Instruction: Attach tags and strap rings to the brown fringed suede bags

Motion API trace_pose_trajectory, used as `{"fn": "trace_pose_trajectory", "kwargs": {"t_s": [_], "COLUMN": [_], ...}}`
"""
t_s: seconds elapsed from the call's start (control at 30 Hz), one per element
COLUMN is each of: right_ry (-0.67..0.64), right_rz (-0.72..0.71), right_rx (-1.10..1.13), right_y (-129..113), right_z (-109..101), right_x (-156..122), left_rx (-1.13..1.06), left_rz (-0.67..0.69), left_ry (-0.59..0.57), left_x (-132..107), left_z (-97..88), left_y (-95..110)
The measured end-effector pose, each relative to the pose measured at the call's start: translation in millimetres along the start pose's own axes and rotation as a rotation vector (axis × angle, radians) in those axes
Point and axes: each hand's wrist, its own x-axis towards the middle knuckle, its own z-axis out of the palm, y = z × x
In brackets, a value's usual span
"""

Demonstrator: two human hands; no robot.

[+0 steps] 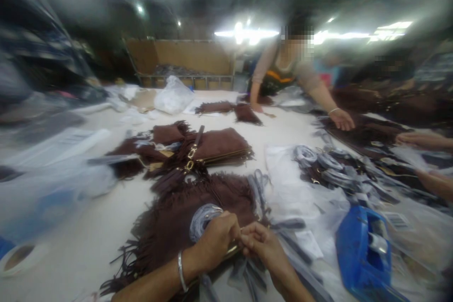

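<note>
Both my hands meet at the near edge of a brown fringed bag.
My left hand (215,240), a silver bracelet (181,271) at its wrist, and my right hand (260,244) pinch with fingertips close together at a small piece (241,231) I can't make out. The brown fringed bag (163,226) lies flat on the table (88,222) in front of me, a grey wrapped coil (200,221) on top of it. Beyond it sits another brown bag (226,144); to my right stands a blue container (348,255). Across the table a co-worker (311,73) reaches towards more brown pieces (368,132).
</note>
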Motion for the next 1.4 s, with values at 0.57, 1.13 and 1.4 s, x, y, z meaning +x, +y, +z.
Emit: {"fn": "trace_pose_trajectory", "kwargs": {"t_s": [0.57, 1.13, 1.4], "right_ry": [0.079, 0.295, 0.266], "right_rz": [-0.026, -0.085, -0.150], "right_rx": [0.046, -0.103, -0.202], "right_y": [17.6, 24.5, 15.0], "right_z": [7.5, 29.0, 36.4], "right_x": [-2.8, -10.9, -10.5], "left_rx": [-0.139, -0.165, -0.089], "left_rz": [0.010, 0.051, 0.021], "left_ry": [0.095, 0.093, 0.105], "left_x": [-3.5, -4.4, 1.0], "left_z": [11.9, 13.1, 12.0], "left_y": [-8.4, -17.0, -13.7]}}
